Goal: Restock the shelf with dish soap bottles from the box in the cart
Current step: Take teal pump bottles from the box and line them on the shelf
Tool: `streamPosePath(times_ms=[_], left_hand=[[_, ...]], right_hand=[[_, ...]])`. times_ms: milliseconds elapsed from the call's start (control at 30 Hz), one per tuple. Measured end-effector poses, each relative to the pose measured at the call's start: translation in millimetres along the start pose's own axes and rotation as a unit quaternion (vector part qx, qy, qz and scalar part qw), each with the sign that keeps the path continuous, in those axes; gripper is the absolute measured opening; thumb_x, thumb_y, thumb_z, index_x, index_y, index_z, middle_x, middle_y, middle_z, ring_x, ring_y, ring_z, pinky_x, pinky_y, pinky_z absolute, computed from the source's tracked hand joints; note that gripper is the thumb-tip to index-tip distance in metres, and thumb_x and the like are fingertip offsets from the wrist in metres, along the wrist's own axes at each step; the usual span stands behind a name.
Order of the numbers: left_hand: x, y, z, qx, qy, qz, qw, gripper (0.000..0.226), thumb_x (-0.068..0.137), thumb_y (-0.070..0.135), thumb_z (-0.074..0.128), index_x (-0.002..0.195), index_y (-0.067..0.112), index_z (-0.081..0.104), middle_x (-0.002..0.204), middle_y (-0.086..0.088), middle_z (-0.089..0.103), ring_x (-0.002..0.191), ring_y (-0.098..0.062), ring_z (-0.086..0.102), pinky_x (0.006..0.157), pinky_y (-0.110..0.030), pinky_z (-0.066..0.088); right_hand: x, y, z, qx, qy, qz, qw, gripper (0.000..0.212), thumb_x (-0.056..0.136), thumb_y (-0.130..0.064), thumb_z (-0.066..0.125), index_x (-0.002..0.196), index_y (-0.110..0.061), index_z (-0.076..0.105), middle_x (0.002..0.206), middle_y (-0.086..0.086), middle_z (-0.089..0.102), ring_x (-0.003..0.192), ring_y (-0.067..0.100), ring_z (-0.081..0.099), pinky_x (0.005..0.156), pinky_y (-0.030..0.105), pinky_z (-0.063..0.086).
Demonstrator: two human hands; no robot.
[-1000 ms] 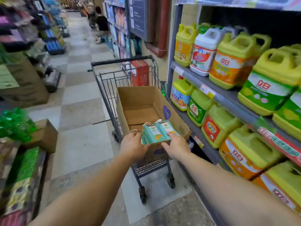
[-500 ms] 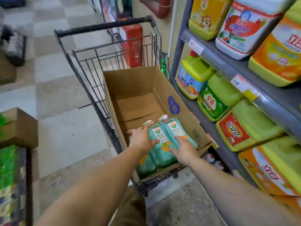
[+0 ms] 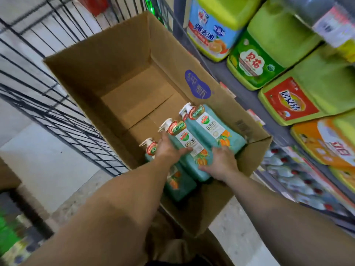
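Three teal dish soap bottles with white pump tops lie in the near end of an open cardboard box (image 3: 119, 60) inside the wire cart (image 3: 48, 104). My left hand (image 3: 169, 148) grips the middle bottle (image 3: 194, 162) just below its neck, thumb across the label. My right hand (image 3: 221, 164) holds the lower ends of the middle bottle and the right bottle (image 3: 213, 129). The left bottle (image 3: 178, 187) lies beside them, partly hidden under my left forearm. The far half of the box is bare cardboard.
A grey shelf (image 3: 240, 93) runs along the right, tight against the cart. It holds large jugs: a blue-labelled one (image 3: 211, 29), a green one (image 3: 255, 66) and a red-labelled one (image 3: 292, 100). A lower shelf holds packed bottles (image 3: 299, 177). Tiled floor (image 3: 38, 150) lies left.
The view has tilted down and closed in on the box. The two bottles in my hands have gone from the box's near rim down inside it, beside the third bottle.
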State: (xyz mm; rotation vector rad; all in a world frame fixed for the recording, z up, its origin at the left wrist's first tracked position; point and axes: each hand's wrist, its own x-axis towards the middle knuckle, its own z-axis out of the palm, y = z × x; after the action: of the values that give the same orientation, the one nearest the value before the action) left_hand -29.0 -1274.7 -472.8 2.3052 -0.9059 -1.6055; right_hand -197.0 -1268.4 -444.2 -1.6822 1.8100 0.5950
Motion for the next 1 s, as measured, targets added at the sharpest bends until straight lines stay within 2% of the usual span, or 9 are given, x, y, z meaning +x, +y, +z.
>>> streamPosePath(times_ms=[67,233,367,433,500,633,767,933,1000], left_hand=[[3.3,-2.0,-3.2,-0.039,-0.019,-0.016,0.999,0.097,0.064,0.033,0.088,0.142,0.024,0.030,0.128,0.000,0.055,0.118,-0.023,0.056,0.090,-0.040,0.048],[11.3,-4.9,-1.3,-0.123,-0.044,-0.053,0.990,0.105,0.058,0.025,0.091,0.142,0.032,0.028,0.125,-0.001,0.059,0.115,-0.027,0.058,0.094,-0.052,0.051],[8.8,-4.6,-1.4,-0.166,-0.054,-0.065,0.982,0.097,0.064,0.010,0.087,0.140,0.029,0.029,0.109,0.004,0.063,0.109,-0.026,0.062,0.079,-0.045,0.057],[7.8,-3.0,-2.1,-0.196,-0.064,-0.064,0.976,0.097,0.065,0.004,0.086,0.138,0.033,0.029,0.111,0.001,0.064,0.109,-0.027,0.062,0.076,-0.050,0.058],[5.6,-0.3,-3.4,-0.211,-0.062,-0.047,0.974,0.099,0.064,0.003,0.086,0.138,0.035,0.028,0.112,0.000,0.064,0.108,-0.027,0.062,0.080,-0.055,0.057],[-6.4,2.7,-11.6,-0.213,-0.016,0.032,0.976,0.096,0.063,0.008,0.089,0.133,0.038,0.030,0.109,0.004,0.065,0.098,-0.020,0.066,0.077,-0.050,0.059],[-36.4,25.6,-25.0,-0.205,0.028,0.164,0.965,0.088,0.060,0.010,0.090,0.119,0.045,0.035,0.114,0.004,0.066,0.101,-0.014,0.067,0.086,-0.046,0.057],[-112.5,85.6,-26.0,-0.190,0.043,0.358,0.913,0.085,0.061,0.011,0.089,0.120,0.040,0.036,0.129,-0.006,0.054,0.106,-0.015,0.065,0.084,-0.048,0.058],[-151.6,106.3,-8.6,-0.171,0.055,0.438,0.881,0.086,0.054,0.022,0.091,0.119,0.042,0.038,0.131,-0.010,0.052,0.109,-0.018,0.064,0.088,-0.049,0.056]], right_hand=[[0.6,-0.4,-0.9,0.014,-0.008,0.000,1.000,0.082,0.072,-0.059,0.073,0.133,-0.011,0.046,0.134,0.013,0.044,0.127,0.030,0.040,0.107,0.035,0.033],[3.2,-3.4,6.9,0.134,-0.079,0.015,0.988,0.099,0.070,-0.044,0.082,0.146,-0.010,0.027,0.146,0.012,0.039,0.134,0.028,0.039,0.112,0.037,0.034],[5.8,-0.5,13.0,0.205,-0.093,0.036,0.974,0.093,0.059,-0.039,0.090,0.135,-0.013,0.042,0.135,0.006,0.054,0.125,0.023,0.051,0.106,0.034,0.041],[4.5,-0.2,16.4,0.220,-0.078,0.044,0.971,0.093,0.058,-0.037,0.091,0.133,-0.011,0.043,0.133,0.005,0.054,0.123,0.024,0.051,0.104,0.034,0.042],[1.7,-2.5,19.8,0.244,-0.053,0.045,0.967,0.094,0.058,-0.034,0.091,0.134,-0.011,0.041,0.134,0.007,0.052,0.124,0.025,0.050,0.104,0.035,0.042],[-10.2,-9.4,19.1,0.290,0.010,0.024,0.957,0.096,0.059,-0.030,0.091,0.137,-0.011,0.039,0.136,0.008,0.050,0.127,0.025,0.048,0.106,0.037,0.041],[-28.9,-8.6,0.0,0.344,0.098,-0.023,0.933,0.096,0.059,-0.030,0.091,0.138,-0.013,0.039,0.132,0.008,0.051,0.125,0.026,0.048,0.105,0.037,0.041],[-76.1,22.4,-45.4,0.435,0.236,-0.073,0.866,0.093,0.058,-0.025,0.091,0.136,-0.015,0.042,0.125,0.006,0.054,0.116,0.023,0.053,0.100,0.040,0.044],[-107.3,52.8,-58.3,0.468,0.299,-0.094,0.826,0.091,0.058,-0.021,0.091,0.135,-0.014,0.043,0.121,0.001,0.053,0.112,0.017,0.052,0.099,0.030,0.042]])
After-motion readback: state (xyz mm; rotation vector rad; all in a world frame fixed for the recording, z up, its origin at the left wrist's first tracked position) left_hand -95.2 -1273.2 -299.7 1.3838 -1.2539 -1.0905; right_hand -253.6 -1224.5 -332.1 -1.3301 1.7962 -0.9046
